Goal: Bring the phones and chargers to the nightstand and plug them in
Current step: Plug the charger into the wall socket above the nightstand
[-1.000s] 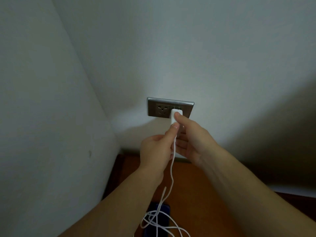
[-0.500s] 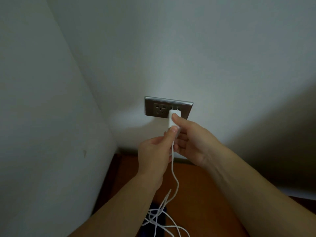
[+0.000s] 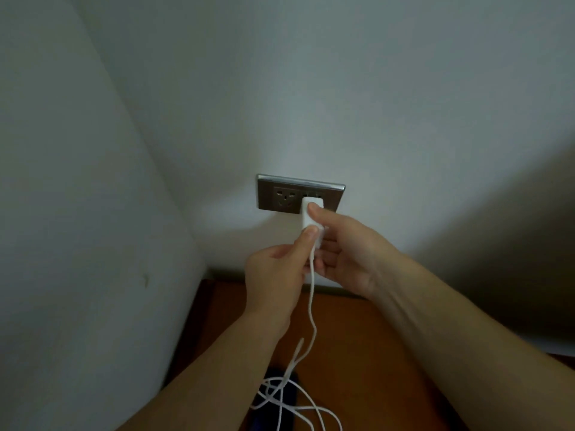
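- Right hand [image 3: 348, 247] closes thumb and curled fingers on the small white plastic charger block [image 3: 311, 217], thumb tip pressed to its outward face, holding it against the brushed-metal wall socket plate [image 3: 298, 194] just above the knuckles.
- Left hand [image 3: 277, 275], directly beside and touching the right, pinches the block's lower end between thumb and forefinger, where the thin white cable [image 3: 312, 306] leaves it; the remaining fingers are folded shut.
- Whether the block's prongs are fully seated cannot be told; the block covers the plate's right-hand outlet, while the left-hand outlet stands free.
- Judged as an object, the block looks light, rigid and smooth, best gripped on its two flat sides and pushed straight in; the cable is limp and springy, and pulling on it rather than the block would risk strain at the joint.
- Below the wrists, the cable drops and loosens into tangled loops over a dark blue rectangular phone [image 3: 280, 402], which lies flat on the orange-brown wooden nightstand top [image 3: 357, 353].
- Whether the cable's far end reaches the phone's port is out of sight.
- Beyond the hands, plain white walls meet in a corner off to the left; only one phone and one charger show.
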Available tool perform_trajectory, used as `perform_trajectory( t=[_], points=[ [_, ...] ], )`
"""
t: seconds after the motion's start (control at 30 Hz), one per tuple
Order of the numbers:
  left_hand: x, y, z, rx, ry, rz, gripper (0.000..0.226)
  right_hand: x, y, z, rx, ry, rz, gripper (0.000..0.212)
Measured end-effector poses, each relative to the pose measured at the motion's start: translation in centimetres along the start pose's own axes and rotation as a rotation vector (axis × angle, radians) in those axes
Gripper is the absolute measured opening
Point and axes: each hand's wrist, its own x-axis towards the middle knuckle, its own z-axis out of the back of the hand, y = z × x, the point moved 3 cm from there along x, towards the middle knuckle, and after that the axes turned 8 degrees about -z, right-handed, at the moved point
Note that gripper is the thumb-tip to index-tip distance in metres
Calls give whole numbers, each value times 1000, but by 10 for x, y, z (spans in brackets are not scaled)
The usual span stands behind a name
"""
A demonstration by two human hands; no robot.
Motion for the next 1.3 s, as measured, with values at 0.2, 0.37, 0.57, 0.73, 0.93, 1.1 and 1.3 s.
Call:
perform_trajectory(
  t=[0.2, 0.37, 0.57, 0.73, 0.93, 1.1, 1.3],
  points=[
    [3, 8, 4, 2, 108, 6, 24, 5, -9, 6, -24, 20, 82, 34],
    [5, 10, 4, -14, 128, -30, 43, 8, -6, 7, -34, 9, 57, 36],
    [5, 7, 2, 0, 124, -18, 31, 4, -3, 6, -30, 2, 22, 35],
    [6, 9, 8, 11, 120, -13, 37, 6, -13, 3, 13, -29, 85, 40],
    [9, 7, 9, -11, 99, 54, 54, 4, -16, -2, -31, -51, 147, 38],
    [9, 2, 10, 5, 62, 35, 64, 2, -11, -6, 0, -100, 99, 38],
    [10, -4, 10, 39, 41, 52, 61, 0, -7, -8, 17, -80, 59, 30]
  ],
)
